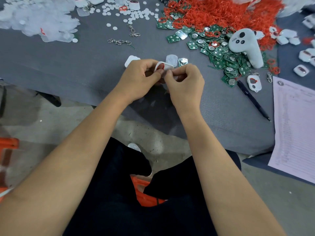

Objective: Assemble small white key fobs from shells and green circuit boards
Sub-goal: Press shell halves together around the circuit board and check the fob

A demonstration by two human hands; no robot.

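Note:
Both hands meet over the grey table [68,65]. My left hand [138,79] and my right hand [185,82] together pinch a small white fob shell [164,66] with a red part showing inside it. Most of the shell is hidden by my fingers. Just behind the hands lie a white shell [131,59], a translucent shell [171,59] and a green circuit board [183,61] with a coin cell. A big pile of green circuit boards [221,55] spreads at the right.
A heap of red rubber rings [221,12] fills the back right. Translucent covers [39,19] are piled back left, with white discs [134,14] and metal clasps [119,42]. A white controller [245,46], a black pen [252,99], a paper form [296,130] and finished fobs [305,55] lie at right.

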